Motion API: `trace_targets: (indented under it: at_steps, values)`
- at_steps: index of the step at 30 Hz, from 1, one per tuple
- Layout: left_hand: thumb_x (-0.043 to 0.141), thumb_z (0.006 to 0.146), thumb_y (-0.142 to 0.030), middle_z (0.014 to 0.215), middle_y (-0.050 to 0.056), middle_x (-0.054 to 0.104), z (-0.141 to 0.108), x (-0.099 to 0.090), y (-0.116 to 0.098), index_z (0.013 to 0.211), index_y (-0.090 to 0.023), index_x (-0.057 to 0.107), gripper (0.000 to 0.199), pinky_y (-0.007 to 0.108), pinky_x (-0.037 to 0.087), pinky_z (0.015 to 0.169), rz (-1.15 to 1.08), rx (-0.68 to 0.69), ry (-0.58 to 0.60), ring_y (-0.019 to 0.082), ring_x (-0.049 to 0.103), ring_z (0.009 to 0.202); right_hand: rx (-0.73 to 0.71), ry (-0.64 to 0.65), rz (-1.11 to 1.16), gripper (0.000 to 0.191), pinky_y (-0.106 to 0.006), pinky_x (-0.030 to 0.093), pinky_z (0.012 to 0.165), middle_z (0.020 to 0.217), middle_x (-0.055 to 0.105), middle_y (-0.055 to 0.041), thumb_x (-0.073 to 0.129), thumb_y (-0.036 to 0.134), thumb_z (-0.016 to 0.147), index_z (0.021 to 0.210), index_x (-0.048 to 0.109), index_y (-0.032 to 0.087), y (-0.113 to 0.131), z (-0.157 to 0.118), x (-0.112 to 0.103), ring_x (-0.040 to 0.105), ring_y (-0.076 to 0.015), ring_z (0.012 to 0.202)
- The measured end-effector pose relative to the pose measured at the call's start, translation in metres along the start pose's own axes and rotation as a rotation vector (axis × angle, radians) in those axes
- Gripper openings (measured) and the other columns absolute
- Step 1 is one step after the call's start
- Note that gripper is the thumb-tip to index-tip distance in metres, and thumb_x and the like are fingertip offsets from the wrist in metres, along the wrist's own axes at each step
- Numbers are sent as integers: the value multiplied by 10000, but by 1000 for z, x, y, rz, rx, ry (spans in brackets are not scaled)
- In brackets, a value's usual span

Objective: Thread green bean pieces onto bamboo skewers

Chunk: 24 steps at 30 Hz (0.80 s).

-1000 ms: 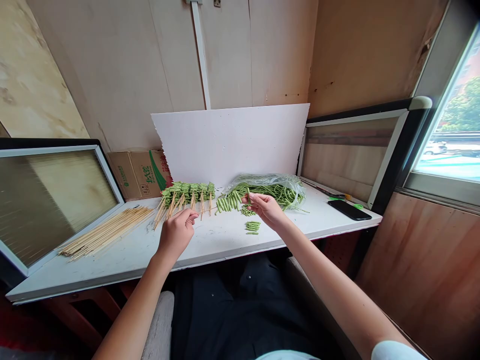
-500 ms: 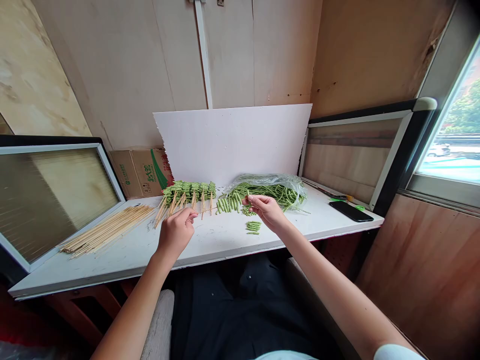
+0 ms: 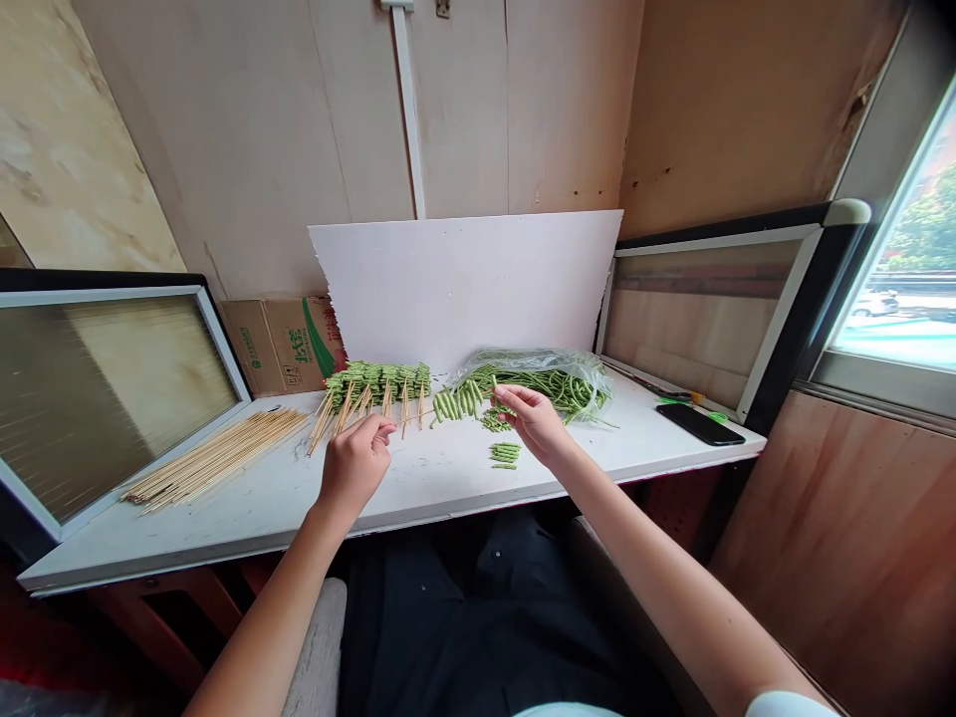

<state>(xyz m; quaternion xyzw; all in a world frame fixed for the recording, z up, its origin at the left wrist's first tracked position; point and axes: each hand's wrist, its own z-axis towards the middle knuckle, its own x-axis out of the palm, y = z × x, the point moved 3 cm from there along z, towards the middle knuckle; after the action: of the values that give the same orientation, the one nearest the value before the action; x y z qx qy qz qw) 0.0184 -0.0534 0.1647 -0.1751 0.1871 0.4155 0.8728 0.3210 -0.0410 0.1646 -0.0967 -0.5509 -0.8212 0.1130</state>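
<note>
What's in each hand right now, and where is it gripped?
The left hand holds a skewer of bean pieces by its bare end; the right hand pinches a short bean piece, its upper end showing above the fingers.

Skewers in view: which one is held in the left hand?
The loosely strung bean skewer, running from the left hand toward the right hand; the bare sticks and packed skewers lie on the table.

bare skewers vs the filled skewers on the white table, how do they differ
The bare skewers show nearly their whole length, while the filled skewers show only stick ends below green bean pieces. The bare skewers lie toward the table's left; the filled skewers are piled farther right. Both have pale, thin sticks and rest on the white table.
</note>
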Motion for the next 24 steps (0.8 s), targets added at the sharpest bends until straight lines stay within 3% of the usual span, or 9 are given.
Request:
trace_targets:
  at_steps: [16, 20, 24]
  values:
    - [516, 827, 6, 806, 11, 795, 0, -3, 0, 840, -205, 717, 292, 244, 511, 652, 24, 71, -64, 188, 752, 750, 0, -39, 31, 355, -302, 443, 724, 885, 719, -35, 927, 537, 701, 840, 813, 231, -14, -4, 11, 602, -181, 873]
    - [501, 814, 25, 796, 16, 790, -2, 0, -10, 848, -195, 719, 312, 238, 520, 659, 4, 89, -75, 183, 755, 744, -51, -70, 0, 337, -306, 451, 731, 847, 721, -29, 909, 535, 733, 832, 811, 228, -18, -6, 13, 604, -174, 824]
    - [510, 813, 27, 802, 21, 789, -1, -1, -15, 858, -192, 722, 308, 230, 525, 656, -10, 56, -99, 179, 754, 741, -148, -88, -70, 299, -313, 466, 772, 907, 748, -34, 892, 508, 777, 884, 826, 237, -4, -11, 15, 614, -180, 854]
